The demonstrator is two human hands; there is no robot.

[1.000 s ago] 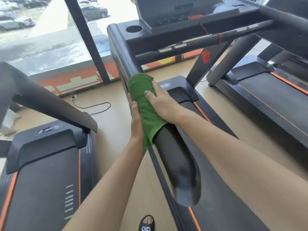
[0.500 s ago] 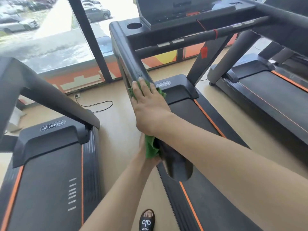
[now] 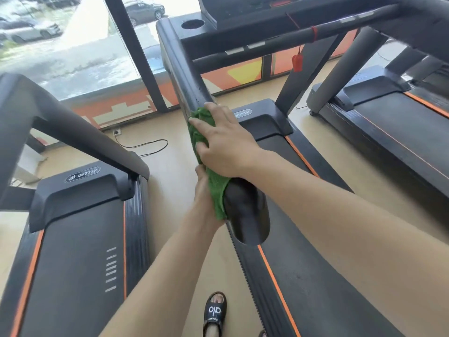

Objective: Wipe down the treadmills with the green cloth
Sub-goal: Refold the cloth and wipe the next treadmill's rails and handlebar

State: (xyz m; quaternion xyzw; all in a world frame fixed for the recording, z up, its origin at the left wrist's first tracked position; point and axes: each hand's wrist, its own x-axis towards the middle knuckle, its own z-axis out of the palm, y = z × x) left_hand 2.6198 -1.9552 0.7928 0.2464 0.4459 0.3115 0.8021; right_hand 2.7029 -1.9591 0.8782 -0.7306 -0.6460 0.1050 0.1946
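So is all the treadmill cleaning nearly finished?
Hard to say, but probably not. Nothing visibly looks finished; no wiped surface shows a difference. In hand: both the right hand and left hand press the green cloth around the middle treadmill's handrail. Likely left: its console, and maybe the left treadmill and right treadmill.

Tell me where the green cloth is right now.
In the head view, centre frame, the green cloth wraps the middle treadmill's left handrail near its free end, under the right hand and beside the left hand.
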